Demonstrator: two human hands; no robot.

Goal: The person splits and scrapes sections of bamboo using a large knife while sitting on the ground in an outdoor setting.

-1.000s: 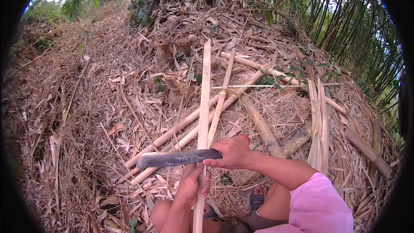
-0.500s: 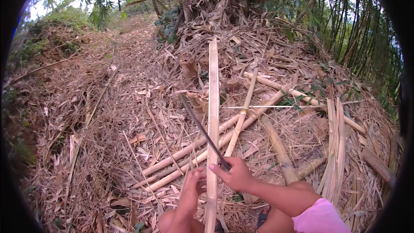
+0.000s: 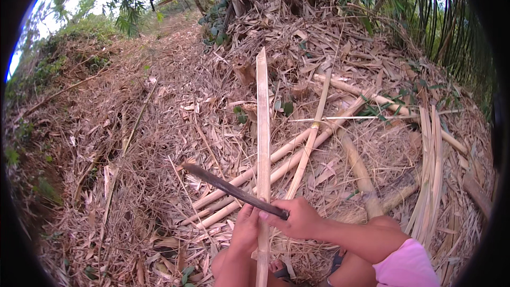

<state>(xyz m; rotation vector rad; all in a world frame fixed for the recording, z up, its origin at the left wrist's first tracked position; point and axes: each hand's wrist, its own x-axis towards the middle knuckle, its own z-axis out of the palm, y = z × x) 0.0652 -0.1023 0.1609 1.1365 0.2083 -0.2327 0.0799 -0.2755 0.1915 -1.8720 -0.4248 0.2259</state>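
Lower centre: left hand (image 3: pixel 245 229) wrapped round upright bamboo strip (image 3: pixel 262 143); right hand (image 3: pixel 298 218) fisted on dark knife (image 3: pixel 228 188), handle hidden; strip's foot cut off

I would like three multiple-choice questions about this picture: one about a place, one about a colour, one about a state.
1. Where does the blade point from the right hand?
A. up and left
B. straight down
C. to the right

2. What colour is the sleeve?
A. blue
B. pink
C. black

3. How is the bamboo strip held?
A. lying loose on the ground
B. bent in a circle
C. gripped at its near end by the left hand

Answers: 1 A, the tip lies upper left of the hand. 2 B, the cloth is pink. 3 C, fingers wrap it.
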